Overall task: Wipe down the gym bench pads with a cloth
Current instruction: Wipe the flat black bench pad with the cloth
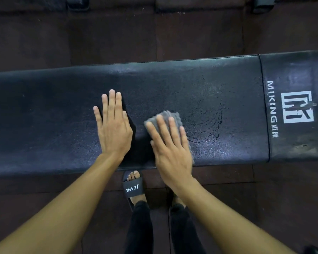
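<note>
Head view: right hand (170, 143) presses a grey cloth (168, 117) flat on the bench (44, 116), grip wide, fingers spread. Left hand (112, 125) beside it rests flat. Cloth may bunch beyond the fingertips, missing the smears (206, 123).

The scene is dim, with a cool sheen of light lying across the black pad of the counter (173, 85), brightest along its far half and around the printed logo (297, 107). The left hand (114, 129) throws a dark, soft-edged shadow to its right, so the light seems to fall from the left. The right hand (171, 147) and the grey cloth (170, 114) under it are smeared with motion blur. The rubber floor (99, 33) sinks into murky brown. Wide-angle distortion bows the pad's long edges, and the corners of the frame are soft and dark.
</note>
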Demonstrator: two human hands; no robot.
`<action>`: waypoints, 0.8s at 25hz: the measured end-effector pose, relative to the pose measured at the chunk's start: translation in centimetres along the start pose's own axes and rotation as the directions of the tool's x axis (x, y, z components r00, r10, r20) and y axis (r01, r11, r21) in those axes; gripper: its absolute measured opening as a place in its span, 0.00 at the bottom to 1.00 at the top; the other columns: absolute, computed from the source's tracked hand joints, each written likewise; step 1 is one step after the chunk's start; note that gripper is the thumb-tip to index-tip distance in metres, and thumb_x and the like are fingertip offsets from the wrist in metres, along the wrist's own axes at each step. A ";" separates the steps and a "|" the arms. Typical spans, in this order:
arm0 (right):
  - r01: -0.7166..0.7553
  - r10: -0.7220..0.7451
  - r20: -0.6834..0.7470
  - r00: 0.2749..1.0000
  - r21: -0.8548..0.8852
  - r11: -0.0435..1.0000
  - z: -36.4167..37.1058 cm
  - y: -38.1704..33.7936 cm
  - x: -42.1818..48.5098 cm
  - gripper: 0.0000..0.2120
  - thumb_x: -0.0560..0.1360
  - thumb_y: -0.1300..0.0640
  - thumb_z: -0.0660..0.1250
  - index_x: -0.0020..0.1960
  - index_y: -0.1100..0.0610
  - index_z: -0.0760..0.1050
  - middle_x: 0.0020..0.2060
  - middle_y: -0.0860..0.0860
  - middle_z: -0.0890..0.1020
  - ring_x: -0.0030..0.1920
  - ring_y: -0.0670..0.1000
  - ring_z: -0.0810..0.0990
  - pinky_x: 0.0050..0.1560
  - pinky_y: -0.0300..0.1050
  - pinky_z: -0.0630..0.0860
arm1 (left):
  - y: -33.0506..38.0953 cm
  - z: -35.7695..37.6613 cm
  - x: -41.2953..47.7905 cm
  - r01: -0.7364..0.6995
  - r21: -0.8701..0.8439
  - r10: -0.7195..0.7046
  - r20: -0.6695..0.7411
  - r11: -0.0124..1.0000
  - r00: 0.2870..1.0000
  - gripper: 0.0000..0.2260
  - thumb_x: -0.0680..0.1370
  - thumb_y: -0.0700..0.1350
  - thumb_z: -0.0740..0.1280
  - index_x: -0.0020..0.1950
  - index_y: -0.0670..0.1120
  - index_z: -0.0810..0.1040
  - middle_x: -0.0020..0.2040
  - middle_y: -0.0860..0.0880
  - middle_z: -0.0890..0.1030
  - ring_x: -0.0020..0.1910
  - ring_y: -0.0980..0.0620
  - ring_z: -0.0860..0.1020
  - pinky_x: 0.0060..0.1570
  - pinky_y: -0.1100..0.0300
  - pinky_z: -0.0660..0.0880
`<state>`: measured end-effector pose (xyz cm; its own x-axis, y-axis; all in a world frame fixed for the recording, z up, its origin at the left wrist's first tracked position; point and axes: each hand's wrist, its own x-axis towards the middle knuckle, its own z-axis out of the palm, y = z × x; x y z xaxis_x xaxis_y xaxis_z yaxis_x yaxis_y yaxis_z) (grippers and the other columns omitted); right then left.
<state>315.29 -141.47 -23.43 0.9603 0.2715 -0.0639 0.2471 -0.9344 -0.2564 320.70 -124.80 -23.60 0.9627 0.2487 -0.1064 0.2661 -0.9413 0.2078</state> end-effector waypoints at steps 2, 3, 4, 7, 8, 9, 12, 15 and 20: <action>0.070 -0.070 -0.017 0.997 0.020 0.997 -0.1 0.0 3.6 0.23 0.84 0.50 0.54 0.79 0.45 0.59 0.79 0.48 0.60 0.79 0.53 0.56 0.77 0.55 0.57 | 0.5 -0.2 0.1 0.026 -0.022 -0.026 0.002 0.999 1.000 0.23 0.84 0.43 0.48 0.80 0.45 0.51 0.81 0.49 0.50 0.80 0.50 0.45 0.77 0.43 0.44; 0.083 -0.082 -0.015 0.996 0.030 0.996 -0.4 0.7 5.4 0.23 0.84 0.50 0.54 0.79 0.45 0.59 0.79 0.48 0.60 0.79 0.52 0.56 0.77 0.55 0.56 | 0.8 -0.3 0.1 0.037 -0.028 -0.038 -0.003 0.999 0.999 0.24 0.84 0.42 0.49 0.80 0.45 0.51 0.81 0.49 0.50 0.80 0.49 0.45 0.77 0.43 0.43; 0.076 -0.075 -0.011 0.997 0.039 0.996 -0.7 1.8 6.9 0.23 0.84 0.51 0.53 0.79 0.45 0.59 0.79 0.47 0.60 0.79 0.52 0.56 0.77 0.55 0.55 | 1.1 -0.4 0.0 0.050 -0.033 -0.050 -0.006 0.998 0.999 0.24 0.84 0.41 0.50 0.80 0.45 0.52 0.81 0.49 0.50 0.80 0.49 0.46 0.77 0.43 0.43; -0.044 0.045 -0.021 0.999 0.044 0.998 -2.2 6.2 9.4 0.23 0.84 0.50 0.52 0.79 0.44 0.58 0.79 0.46 0.59 0.79 0.51 0.55 0.78 0.56 0.53 | 2.3 -0.7 0.1 0.117 -0.082 -0.119 -0.027 0.990 0.992 0.26 0.81 0.36 0.52 0.80 0.43 0.54 0.81 0.48 0.52 0.80 0.48 0.46 0.77 0.43 0.44; -0.106 0.107 -0.021 0.994 0.050 0.993 -2.8 7.7 9.4 0.23 0.84 0.50 0.51 0.79 0.44 0.57 0.79 0.46 0.57 0.80 0.50 0.54 0.78 0.56 0.52 | 3.0 -0.9 0.4 0.125 -0.102 -0.129 -0.035 0.987 0.991 0.28 0.79 0.34 0.53 0.79 0.43 0.55 0.81 0.47 0.52 0.80 0.48 0.46 0.77 0.43 0.43; -0.173 0.174 -0.023 0.984 0.049 0.984 -3.3 9.2 8.8 0.23 0.84 0.50 0.51 0.79 0.44 0.56 0.80 0.46 0.56 0.80 0.50 0.52 0.78 0.55 0.51 | 4.2 -0.9 0.9 0.097 -0.120 -0.102 -0.032 0.988 0.994 0.29 0.77 0.33 0.54 0.79 0.42 0.56 0.81 0.46 0.52 0.80 0.48 0.47 0.77 0.44 0.43; -0.344 0.347 -0.028 0.938 0.064 0.937 -4.1 11.6 4.3 0.24 0.85 0.49 0.51 0.80 0.44 0.53 0.80 0.46 0.53 0.80 0.49 0.49 0.79 0.53 0.49 | 8.8 0.1 2.4 -0.116 -0.125 0.116 -0.008 0.985 0.993 0.26 0.79 0.39 0.55 0.79 0.43 0.58 0.80 0.47 0.54 0.80 0.47 0.48 0.77 0.46 0.42; -0.355 0.355 -0.017 0.935 0.013 0.935 -3.3 9.6 -2.0 0.24 0.84 0.49 0.51 0.80 0.46 0.54 0.80 0.48 0.55 0.80 0.52 0.51 0.77 0.57 0.54 | 12.1 1.9 3.0 -0.175 -0.084 0.177 0.011 0.981 0.984 0.24 0.83 0.46 0.50 0.80 0.45 0.55 0.80 0.49 0.54 0.80 0.48 0.48 0.77 0.44 0.43; -0.202 0.202 -0.036 0.979 -0.010 0.979 -2.4 7.4 -0.7 0.24 0.84 0.49 0.53 0.79 0.45 0.57 0.79 0.47 0.59 0.79 0.53 0.55 0.76 0.56 0.58 | 12.0 2.8 3.0 -0.167 0.007 0.167 -0.018 0.986 0.986 0.23 0.84 0.48 0.47 0.80 0.45 0.53 0.80 0.49 0.54 0.80 0.48 0.49 0.78 0.45 0.46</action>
<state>316.71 -149.11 -22.91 0.9944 0.0689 -0.0800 0.0490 -0.9723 -0.2288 326.70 -136.02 -24.19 0.9944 0.0919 -0.0526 0.1012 -0.9711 0.2163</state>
